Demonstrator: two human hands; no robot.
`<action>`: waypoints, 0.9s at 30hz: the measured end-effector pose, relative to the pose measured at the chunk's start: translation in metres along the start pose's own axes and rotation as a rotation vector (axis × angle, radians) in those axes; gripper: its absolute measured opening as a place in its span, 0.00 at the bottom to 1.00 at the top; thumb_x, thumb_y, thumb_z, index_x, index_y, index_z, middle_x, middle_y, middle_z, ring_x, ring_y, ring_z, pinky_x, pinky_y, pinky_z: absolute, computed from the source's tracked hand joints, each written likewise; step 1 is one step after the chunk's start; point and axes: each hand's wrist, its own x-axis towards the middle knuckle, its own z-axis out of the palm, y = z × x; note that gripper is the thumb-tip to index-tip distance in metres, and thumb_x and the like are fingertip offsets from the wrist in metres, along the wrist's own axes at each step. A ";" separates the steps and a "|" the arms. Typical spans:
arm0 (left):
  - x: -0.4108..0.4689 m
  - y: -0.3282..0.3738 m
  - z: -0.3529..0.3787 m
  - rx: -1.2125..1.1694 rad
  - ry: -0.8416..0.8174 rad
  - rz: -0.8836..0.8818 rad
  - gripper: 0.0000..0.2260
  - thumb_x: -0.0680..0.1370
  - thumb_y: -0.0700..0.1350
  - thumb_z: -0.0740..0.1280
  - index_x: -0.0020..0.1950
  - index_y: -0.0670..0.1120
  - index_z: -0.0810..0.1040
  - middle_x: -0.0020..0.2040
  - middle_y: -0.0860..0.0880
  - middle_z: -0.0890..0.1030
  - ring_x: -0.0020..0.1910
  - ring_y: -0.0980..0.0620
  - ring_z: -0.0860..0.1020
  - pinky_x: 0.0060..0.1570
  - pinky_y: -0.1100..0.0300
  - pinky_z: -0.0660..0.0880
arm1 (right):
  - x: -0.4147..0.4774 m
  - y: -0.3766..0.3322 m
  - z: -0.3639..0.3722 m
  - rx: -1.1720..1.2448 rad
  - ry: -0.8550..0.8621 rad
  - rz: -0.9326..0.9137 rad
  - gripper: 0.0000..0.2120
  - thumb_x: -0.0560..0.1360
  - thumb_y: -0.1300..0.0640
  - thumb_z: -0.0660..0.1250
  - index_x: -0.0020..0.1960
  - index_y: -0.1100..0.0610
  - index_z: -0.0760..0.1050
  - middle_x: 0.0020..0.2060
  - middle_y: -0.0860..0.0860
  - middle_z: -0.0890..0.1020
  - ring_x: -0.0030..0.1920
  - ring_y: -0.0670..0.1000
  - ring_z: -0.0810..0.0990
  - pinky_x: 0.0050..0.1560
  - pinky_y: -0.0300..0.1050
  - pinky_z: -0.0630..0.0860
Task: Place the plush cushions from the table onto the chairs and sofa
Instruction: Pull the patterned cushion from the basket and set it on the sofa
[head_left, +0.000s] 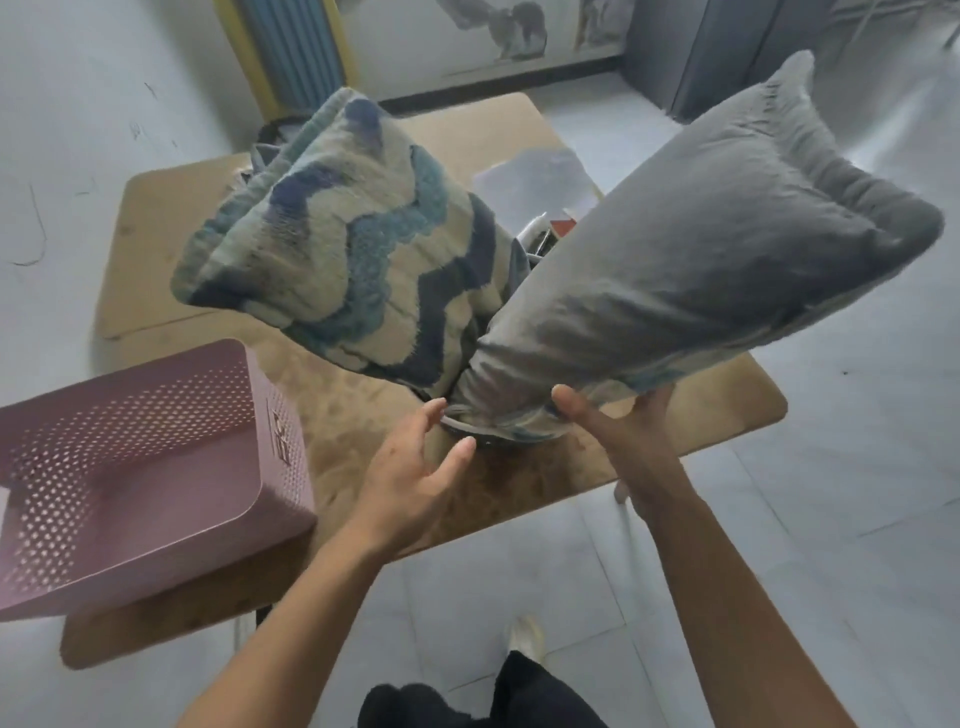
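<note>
Two plush cushions are lifted above the wooden table (717, 410). The grey cushion (717, 249) rises to the right; my right hand (618, 421) grips its lower end, thumb on top and fingers underneath. The zigzag cushion (353, 244), beige with blue and navy bands, leans to the left, its lower end meeting the grey one. My left hand (421, 462) is just below that junction with fingers spread, fingertips touching the bunched fabric edge, gripping nothing that I can see.
A pink perforated plastic basket (135, 467) lies on the table's left front corner. Papers (535, 182) and small items lie behind the cushions. A blue and yellow radiator-like frame (291, 52) stands at the far wall. Grey tiled floor surrounds the table.
</note>
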 end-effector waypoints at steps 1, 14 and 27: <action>0.014 -0.002 0.002 0.124 -0.025 0.055 0.26 0.81 0.58 0.65 0.76 0.50 0.68 0.72 0.49 0.75 0.70 0.51 0.74 0.68 0.54 0.73 | 0.011 0.000 0.005 0.016 -0.001 -0.007 0.71 0.44 0.24 0.80 0.80 0.44 0.56 0.77 0.44 0.68 0.75 0.51 0.70 0.76 0.58 0.69; 0.100 -0.054 0.016 0.230 -0.293 0.158 0.22 0.75 0.71 0.62 0.50 0.53 0.68 0.46 0.56 0.76 0.48 0.50 0.75 0.51 0.48 0.70 | 0.063 -0.016 0.060 0.142 0.245 -0.023 0.51 0.55 0.30 0.83 0.74 0.44 0.72 0.69 0.41 0.78 0.69 0.48 0.77 0.70 0.54 0.76; 0.107 -0.081 0.000 0.342 -0.271 0.279 0.23 0.77 0.70 0.55 0.53 0.51 0.69 0.54 0.49 0.77 0.55 0.46 0.75 0.54 0.48 0.70 | 0.036 -0.056 0.060 0.540 0.407 -0.231 0.18 0.70 0.70 0.78 0.47 0.46 0.83 0.44 0.39 0.88 0.58 0.53 0.84 0.66 0.60 0.79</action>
